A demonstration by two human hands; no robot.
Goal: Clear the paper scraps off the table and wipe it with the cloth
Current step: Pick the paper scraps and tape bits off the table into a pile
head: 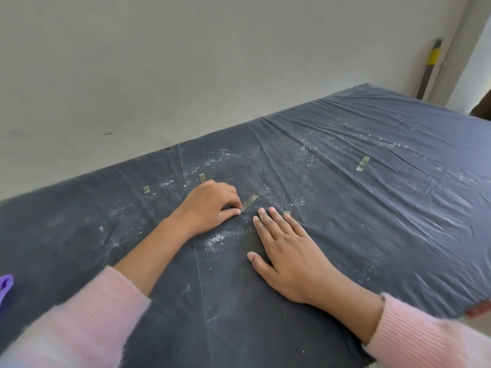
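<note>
Early stage. Left hand (210, 205), fingers curled, pinches scrap (249, 202) at frame centre. Right hand (287, 251) flat, fingers straight, presses table (372, 221), holds nothing. Other scraps (362, 163) lie uncollected, centre-left to right. Dust (218, 239) unwiped. Cloth not identifiable in view.

Count: 5 paper scraps (249, 202), 1 desk (398, 235). 2 grips: left grip (210, 205), right grip (289, 256). 2 pink sleeves (87, 322). 1 purple item (5, 288) at the frame edge. 1 yellow-banded pole (431, 67).
</note>
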